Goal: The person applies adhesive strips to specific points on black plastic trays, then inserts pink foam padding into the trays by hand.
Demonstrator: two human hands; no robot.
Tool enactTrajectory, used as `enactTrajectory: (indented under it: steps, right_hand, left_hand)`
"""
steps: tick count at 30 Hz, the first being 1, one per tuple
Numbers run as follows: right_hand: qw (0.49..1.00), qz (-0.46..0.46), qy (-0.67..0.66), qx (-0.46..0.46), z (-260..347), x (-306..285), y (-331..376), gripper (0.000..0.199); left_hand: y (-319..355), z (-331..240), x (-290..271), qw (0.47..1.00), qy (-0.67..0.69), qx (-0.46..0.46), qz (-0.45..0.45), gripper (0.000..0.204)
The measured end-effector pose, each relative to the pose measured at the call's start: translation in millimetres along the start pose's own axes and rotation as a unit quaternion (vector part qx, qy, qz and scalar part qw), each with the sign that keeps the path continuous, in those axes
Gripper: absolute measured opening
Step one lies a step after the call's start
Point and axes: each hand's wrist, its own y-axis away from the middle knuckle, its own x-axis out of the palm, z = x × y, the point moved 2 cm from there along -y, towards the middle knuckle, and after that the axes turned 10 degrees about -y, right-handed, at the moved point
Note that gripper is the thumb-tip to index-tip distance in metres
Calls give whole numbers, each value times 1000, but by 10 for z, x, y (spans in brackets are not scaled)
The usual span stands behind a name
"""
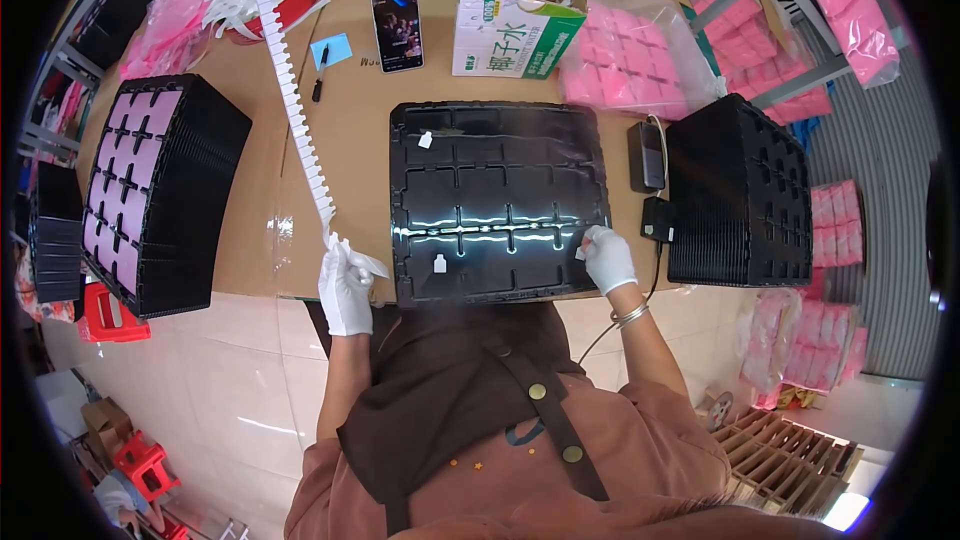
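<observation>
In front of me on the table lies a black plastic compartment tray (480, 180) with a glossy surface. Two small white tab-shaped labels rest on its left side: an upper label (425, 140) and a lower label (440, 263). My left hand (347, 292), white-gloved, is closed around the lower end of a long white notched label strip (292, 110), which runs up toward the far edge. At the tray's lower right, my gloved right hand (609, 260) pinches a small white label (580, 253) against or just above the surface; contact is unclear.
Stacks of black trays stand at left (225, 140) and right (690, 190). Farther back are a phone (398, 30), a pen (319, 80) by a blue paper, an open carton (500, 30) and bagged pink pieces (630, 60). A black box (647, 160) and a cabled adapter (657, 218) sit right of the tray.
</observation>
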Motion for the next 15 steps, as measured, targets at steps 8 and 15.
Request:
enactTrajectory:
  steps: [8,15]
  right_hand:
    - [987,8,149,-68,-16,64,65,10]
    - [988,37,-86,-121,35,-141,-174,11]
  left_hand:
    - [9,-4,11,1000,7,3,23,20]
    - [-17,-88,-30,1000,16,18,-3,19]
